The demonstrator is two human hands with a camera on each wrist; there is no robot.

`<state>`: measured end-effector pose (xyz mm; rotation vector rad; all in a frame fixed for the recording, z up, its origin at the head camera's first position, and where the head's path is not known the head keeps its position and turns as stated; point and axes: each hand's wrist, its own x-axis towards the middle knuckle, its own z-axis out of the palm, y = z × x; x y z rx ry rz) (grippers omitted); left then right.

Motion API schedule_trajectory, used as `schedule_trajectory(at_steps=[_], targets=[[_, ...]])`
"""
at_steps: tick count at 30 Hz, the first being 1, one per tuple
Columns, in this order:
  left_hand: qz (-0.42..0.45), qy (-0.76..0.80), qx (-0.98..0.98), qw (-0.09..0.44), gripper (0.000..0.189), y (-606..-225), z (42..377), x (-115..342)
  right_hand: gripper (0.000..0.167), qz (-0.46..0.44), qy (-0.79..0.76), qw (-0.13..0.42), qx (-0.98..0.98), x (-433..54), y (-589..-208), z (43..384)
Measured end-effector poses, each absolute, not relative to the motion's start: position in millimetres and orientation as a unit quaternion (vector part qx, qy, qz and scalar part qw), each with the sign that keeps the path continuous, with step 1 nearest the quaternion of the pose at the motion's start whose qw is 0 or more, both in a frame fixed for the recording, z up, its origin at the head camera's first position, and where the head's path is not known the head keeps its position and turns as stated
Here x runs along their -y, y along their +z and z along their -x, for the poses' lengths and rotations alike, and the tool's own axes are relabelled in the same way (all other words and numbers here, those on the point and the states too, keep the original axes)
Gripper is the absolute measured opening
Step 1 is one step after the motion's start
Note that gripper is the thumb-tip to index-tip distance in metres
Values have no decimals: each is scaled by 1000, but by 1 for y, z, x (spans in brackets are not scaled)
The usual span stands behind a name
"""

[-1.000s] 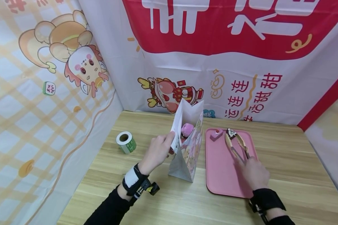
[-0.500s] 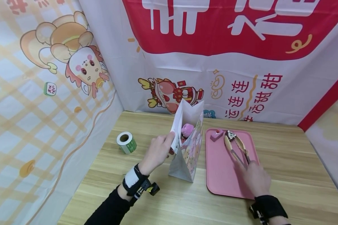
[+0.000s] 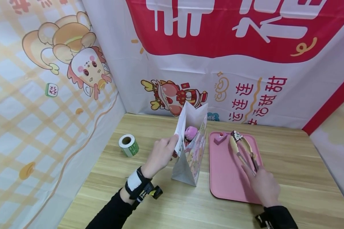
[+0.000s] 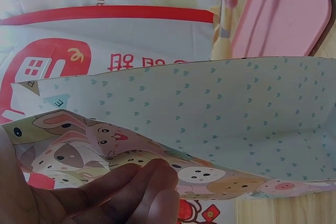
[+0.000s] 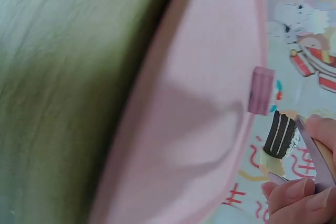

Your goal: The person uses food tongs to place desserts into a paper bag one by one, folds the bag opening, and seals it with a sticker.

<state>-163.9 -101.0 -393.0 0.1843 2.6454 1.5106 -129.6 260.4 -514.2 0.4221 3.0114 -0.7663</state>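
L hand (image 3: 160, 156) holds bag (image 3: 195, 156) — R hand (image 3: 264, 185) grips tongs (image 3: 234, 146) w/ cake (image 3: 237, 135).

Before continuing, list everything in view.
Bag: 1, white, printed, centre
Round item: 1, pink, in bag
Tray: 1, pink, right of bag
Cake slice: 1, mauve, tray's far left
Tongs: 1, tan/silver, over tray
Dark cake: 1, brown/white, in tongs
Roll: 1, white/green, left of bag
Table: 1, tan, beneath
Wall cloths: at least 2, white, printed, behind, left
Left hand: 1, bare, holding bag
Right hand: 1, bare, holding tongs
Wrist straps: 2, black, both wrists
Sleeve: 1, black, left arm
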Motion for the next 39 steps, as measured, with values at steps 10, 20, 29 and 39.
schedule_trajectory(at_steps=[10,20,29,39], targets=[[-57,493,-867,45,61,-392,165,102,63,-107,-232,-106,-961,-240,-478,121],[-55,496,-865,49,61,-392,165,102,53,-30,-223,-196,-954,-225,-433,115],[-55,494,-867,48,62,-392,165,101,49,12,-224,-248,-943,-212,-404,111],[-57,495,-866,49,62,-392,165,101,48,71,-230,-275,-931,-191,-378,105]])
